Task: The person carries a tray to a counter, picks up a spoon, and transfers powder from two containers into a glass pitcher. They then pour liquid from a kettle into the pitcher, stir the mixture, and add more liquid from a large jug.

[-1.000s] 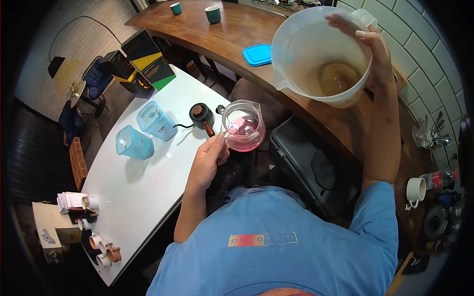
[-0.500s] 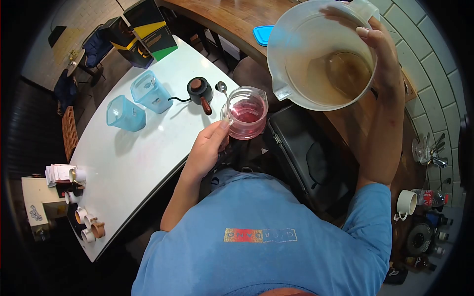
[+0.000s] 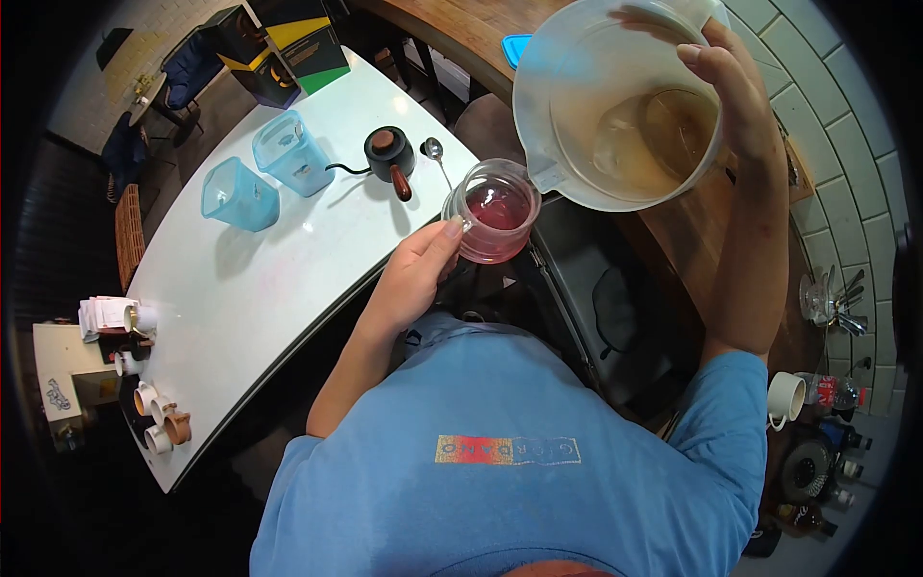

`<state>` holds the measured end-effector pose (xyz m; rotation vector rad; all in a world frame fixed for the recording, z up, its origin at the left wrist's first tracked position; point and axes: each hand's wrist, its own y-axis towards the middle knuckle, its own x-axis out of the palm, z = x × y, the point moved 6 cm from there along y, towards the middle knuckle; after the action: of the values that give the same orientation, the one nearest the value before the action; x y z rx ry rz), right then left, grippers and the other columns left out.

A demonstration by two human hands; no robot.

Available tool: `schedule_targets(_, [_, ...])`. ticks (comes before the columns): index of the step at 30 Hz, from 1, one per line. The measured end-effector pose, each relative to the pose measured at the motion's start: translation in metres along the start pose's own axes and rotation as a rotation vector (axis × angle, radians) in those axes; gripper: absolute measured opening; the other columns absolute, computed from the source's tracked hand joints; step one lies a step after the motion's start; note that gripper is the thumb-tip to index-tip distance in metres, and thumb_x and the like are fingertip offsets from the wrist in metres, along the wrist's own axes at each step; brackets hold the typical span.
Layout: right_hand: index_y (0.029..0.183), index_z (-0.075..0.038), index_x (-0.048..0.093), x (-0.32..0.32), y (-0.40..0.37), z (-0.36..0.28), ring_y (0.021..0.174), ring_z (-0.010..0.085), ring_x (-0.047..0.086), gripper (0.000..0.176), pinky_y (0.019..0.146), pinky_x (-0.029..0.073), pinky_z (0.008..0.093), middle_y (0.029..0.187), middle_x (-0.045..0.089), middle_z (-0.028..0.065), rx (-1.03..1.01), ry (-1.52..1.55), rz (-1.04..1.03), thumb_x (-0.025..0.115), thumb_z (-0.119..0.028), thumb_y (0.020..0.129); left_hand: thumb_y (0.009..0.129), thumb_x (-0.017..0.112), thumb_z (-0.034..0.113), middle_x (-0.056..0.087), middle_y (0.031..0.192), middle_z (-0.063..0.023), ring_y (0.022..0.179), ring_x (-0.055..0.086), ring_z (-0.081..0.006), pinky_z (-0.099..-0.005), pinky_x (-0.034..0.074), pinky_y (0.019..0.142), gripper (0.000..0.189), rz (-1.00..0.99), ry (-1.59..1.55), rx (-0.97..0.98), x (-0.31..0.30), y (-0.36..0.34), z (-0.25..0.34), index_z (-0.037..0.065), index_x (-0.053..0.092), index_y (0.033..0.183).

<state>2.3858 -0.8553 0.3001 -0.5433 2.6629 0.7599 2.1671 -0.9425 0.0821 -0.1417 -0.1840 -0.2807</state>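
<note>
My left hand (image 3: 415, 271) grips a small clear glass jug (image 3: 495, 245) by its handle, thumb pressed on top. Pinkish-red liquid (image 3: 500, 207) lies inside the jug. A large translucent plastic pitcher (image 3: 562, 115) is held up by its handle in my right hand (image 3: 735, 91). The pitcher leans towards the jug, its spout right at the jug's rim; its lower inside looks pale brown. On the white counter (image 3: 279, 317) beside the jug are a metal spoon (image 3: 435, 150) and a black gooseneck kettle (image 3: 388, 159) with a wooden knob and handle.
Two light-blue plastic containers (image 3: 240, 197) and several dark boxes (image 3: 303, 48) stand on the white counter. Cups (image 3: 159, 413) line its near left end. A black case (image 3: 615, 298) lies below the pitcher. A white mug (image 3: 785, 399) and bottles stand at right.
The glass jug has moved right and slightly up, bringing its rim to the pitcher's spout. The pitcher has shifted slightly left and up.
</note>
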Motion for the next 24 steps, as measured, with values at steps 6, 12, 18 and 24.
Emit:
schedule_targets(6, [0.112, 0.004, 0.053, 0.005, 0.002, 0.008, 0.097, 0.0175, 0.053, 0.044, 0.086, 0.040, 0.0283, 0.106, 0.057, 0.0105, -0.014, -0.055, -0.060, 0.051, -0.016, 0.072, 0.098, 0.041, 0.033, 0.035, 0.064, 0.0048, 0.059, 0.029, -0.0057, -0.0215, 0.024, 0.054, 0.033, -0.015, -0.019, -0.014, 0.001, -0.003, -0.003, 0.008, 0.048, 0.078])
schedule_targets(12, [0.108, 0.004, 0.056, 0.012, 0.001, -0.001, 0.091, 0.0169, 0.051, 0.042, 0.079, 0.041, 0.0275, 0.099, 0.054, 0.0081, 0.074, -0.074, -0.092, 0.051, -0.018, 0.073, 0.098, 0.042, 0.032, 0.034, 0.064, 0.0049, 0.059, 0.029, -0.0059, -0.0217, 0.024, 0.054, 0.033, 0.012, 0.002, -0.025, -0.001, -0.001, -0.006, 0.009, 0.047, 0.076])
schedule_targets(18, [0.107, 0.004, 0.057, 0.015, 0.005, -0.003, 0.090, 0.0166, 0.051, 0.043, 0.079, 0.042, 0.0280, 0.099, 0.054, 0.0087, -0.034, -0.243, -0.092, 0.051, -0.018, 0.071, 0.098, 0.042, 0.033, 0.033, 0.064, 0.0052, 0.058, 0.029, -0.0061, -0.0218, 0.024, 0.054, 0.033, 0.024, -0.008, -0.034, -0.002, 0.001, -0.008, 0.009, 0.047, 0.075])
schedule_targets(24, [0.106, 0.005, 0.057, 0.024, 0.007, -0.009, 0.093, 0.0186, 0.052, 0.040, 0.082, 0.041, 0.0299, 0.098, 0.054, 0.0099, 0.009, -0.299, -0.148, 0.050, -0.015, 0.072, 0.098, 0.042, 0.033, 0.033, 0.064, 0.0055, 0.058, 0.029, -0.0059, -0.0216, 0.025, 0.054, 0.033, 0.003, -0.036, -0.045, -0.002, 0.000, -0.008, 0.009, 0.047, 0.076])
